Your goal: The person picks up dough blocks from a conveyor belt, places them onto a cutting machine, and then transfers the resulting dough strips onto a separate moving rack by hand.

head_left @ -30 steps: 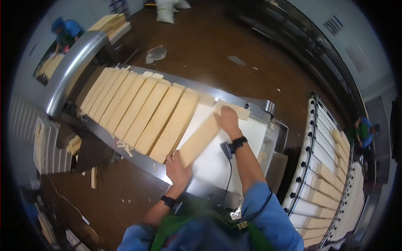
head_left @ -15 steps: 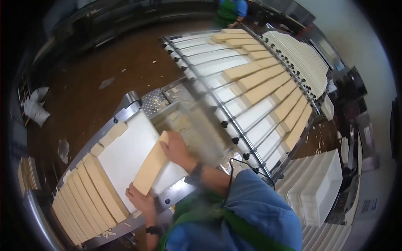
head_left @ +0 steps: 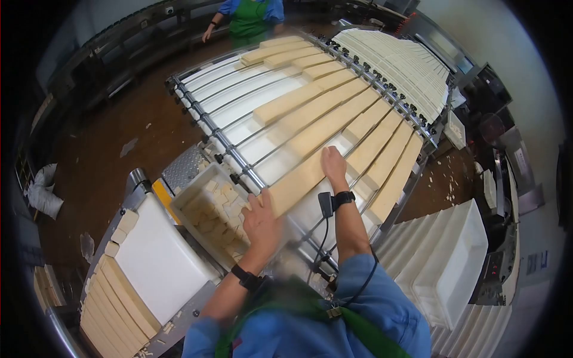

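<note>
A long pale-yellow, dough-like slab [head_left: 296,184] is held between my two hands over the near side of a white conveyor divided into lanes by metal rods [head_left: 222,138]. My left hand [head_left: 261,224] grips the slab's near left end, fingers bent over its edge. At its far end my right hand [head_left: 334,167] is closed on the slab. More such slabs [head_left: 375,142] lie lengthwise in the lanes beyond and to the right. Below my left hand stands a pale bin [head_left: 190,216] holding flat offcut pieces [head_left: 216,218].
On the left, a row of slabs [head_left: 116,298] rests beside a white board [head_left: 156,241]. Stacked white trays [head_left: 444,262] stand at the right. Across the conveyor is a person in a green apron [head_left: 248,21]. A cable [head_left: 325,238] hangs from my right wrist.
Both hands have carried the slab from the white board on the left to the laned conveyor on the right. My view has turned rightward, and the other person shows more fully.
</note>
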The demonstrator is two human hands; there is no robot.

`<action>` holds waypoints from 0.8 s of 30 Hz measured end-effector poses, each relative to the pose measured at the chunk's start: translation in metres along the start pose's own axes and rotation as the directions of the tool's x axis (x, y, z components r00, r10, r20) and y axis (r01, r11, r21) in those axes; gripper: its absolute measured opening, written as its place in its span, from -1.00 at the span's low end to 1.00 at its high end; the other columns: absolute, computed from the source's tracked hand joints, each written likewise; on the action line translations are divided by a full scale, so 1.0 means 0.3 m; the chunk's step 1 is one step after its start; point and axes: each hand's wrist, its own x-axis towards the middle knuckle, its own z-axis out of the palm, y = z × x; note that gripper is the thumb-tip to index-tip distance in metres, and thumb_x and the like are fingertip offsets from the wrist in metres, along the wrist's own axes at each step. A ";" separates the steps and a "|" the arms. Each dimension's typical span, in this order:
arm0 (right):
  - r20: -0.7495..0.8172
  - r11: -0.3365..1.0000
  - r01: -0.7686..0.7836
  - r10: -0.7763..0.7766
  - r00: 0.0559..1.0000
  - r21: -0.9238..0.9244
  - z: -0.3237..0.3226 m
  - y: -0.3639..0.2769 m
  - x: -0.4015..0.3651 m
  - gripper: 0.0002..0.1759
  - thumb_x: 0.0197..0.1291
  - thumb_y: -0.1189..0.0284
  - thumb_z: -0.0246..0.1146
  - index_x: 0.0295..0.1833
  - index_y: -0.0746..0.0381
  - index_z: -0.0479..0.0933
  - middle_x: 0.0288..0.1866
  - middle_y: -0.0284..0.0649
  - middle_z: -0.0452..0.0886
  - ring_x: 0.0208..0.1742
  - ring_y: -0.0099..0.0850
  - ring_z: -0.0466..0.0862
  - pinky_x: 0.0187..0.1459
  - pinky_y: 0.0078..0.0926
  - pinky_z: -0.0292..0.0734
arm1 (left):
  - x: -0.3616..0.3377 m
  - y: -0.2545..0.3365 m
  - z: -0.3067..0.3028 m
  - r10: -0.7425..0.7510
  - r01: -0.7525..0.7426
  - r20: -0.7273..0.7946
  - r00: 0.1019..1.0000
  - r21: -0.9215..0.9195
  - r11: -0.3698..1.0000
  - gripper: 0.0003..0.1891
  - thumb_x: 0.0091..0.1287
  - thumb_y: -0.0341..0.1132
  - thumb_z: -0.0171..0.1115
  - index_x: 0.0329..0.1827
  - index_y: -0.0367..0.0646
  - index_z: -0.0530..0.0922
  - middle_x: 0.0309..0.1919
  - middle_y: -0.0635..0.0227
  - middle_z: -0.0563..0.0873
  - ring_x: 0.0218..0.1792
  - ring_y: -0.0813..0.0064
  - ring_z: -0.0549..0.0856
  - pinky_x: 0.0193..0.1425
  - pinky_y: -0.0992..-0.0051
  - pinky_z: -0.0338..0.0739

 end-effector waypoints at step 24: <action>0.358 0.831 0.460 -0.346 0.867 -0.313 -0.024 -0.075 -0.294 -0.04 0.41 0.00 0.37 0.77 0.12 0.19 0.76 0.33 0.09 0.77 0.35 0.03 0.65 0.50 -0.10 | 0.086 -0.124 0.169 -0.170 -0.079 -0.301 0.938 -0.666 0.742 -0.35 0.34 -0.53 0.30 0.55 -0.12 0.45 0.33 -0.04 0.56 0.34 -0.12 0.61 0.40 0.14 0.58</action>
